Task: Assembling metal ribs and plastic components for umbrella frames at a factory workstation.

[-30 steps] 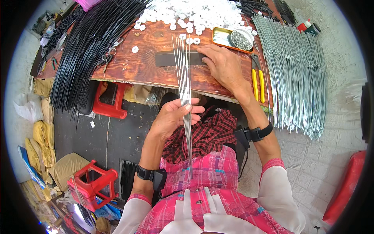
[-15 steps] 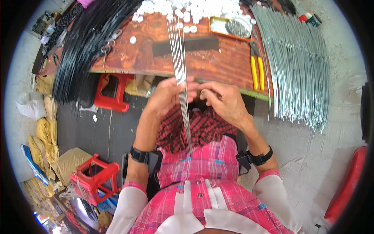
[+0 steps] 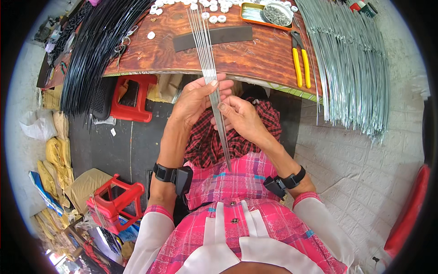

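Wire bundle: thin silvery wires (image 3: 208, 66), held in front of the body; the upper ends fan out across the view of the worktop (image 3: 267, 52), and the lower ends converge before a pink plaid garment (image 3: 251, 171).
Left hand (image 3: 194, 100): grips the bundle, thumb pressed across the front, fingers extended behind.
Right hand (image 3: 246, 119): closed around the bundle just below the left, thumb in front, fingertips behind.
Worktop, centre: a dark flat strip (image 3: 235, 35), partly crossed by the wires; white rings (image 3: 222, 18) near the upper edge of the view.
Worktop, right: an orange-rimmed tray (image 3: 252, 13) with a round dish of small metal pieces (image 3: 277, 15); yellow-handled pliers (image 3: 297, 40); a large sheaf of silvery wires (image 3: 344, 68) overhanging the edge.
Worktop, left: a sheaf of black rods (image 3: 93, 55), likewise overhanging.
Floor, left: a red plastic stool (image 3: 137, 114).
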### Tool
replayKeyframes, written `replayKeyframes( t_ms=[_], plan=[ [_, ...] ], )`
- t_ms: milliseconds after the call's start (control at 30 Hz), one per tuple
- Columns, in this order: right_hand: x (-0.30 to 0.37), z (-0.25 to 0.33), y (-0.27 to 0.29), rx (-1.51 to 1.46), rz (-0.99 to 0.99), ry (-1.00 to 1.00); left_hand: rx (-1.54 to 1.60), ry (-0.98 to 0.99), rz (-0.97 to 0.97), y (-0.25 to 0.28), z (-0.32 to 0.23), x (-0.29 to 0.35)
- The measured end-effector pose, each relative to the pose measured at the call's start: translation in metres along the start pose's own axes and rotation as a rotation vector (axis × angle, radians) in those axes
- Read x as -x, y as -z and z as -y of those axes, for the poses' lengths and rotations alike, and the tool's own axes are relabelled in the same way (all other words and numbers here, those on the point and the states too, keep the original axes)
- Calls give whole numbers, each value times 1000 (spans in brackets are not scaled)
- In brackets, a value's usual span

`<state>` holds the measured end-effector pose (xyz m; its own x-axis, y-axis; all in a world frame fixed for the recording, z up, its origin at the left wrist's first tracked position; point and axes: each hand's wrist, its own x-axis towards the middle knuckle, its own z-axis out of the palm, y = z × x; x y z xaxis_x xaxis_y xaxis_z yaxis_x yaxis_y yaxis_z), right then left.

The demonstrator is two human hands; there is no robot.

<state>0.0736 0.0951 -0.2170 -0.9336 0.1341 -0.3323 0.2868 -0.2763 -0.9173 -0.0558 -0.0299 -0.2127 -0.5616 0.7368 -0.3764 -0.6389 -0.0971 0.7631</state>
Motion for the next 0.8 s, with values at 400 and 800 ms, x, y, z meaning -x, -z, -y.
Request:
replayKeyframes(
  t_ms=[400, 800],
  plan=[
    [0, 2, -3, -26, -35, -7, -3, 51, 33, 5, -6, 6],
    [1, 0, -1, 91, -63, 68, -180, -5, -165, 11, 3, 11]
  ],
)
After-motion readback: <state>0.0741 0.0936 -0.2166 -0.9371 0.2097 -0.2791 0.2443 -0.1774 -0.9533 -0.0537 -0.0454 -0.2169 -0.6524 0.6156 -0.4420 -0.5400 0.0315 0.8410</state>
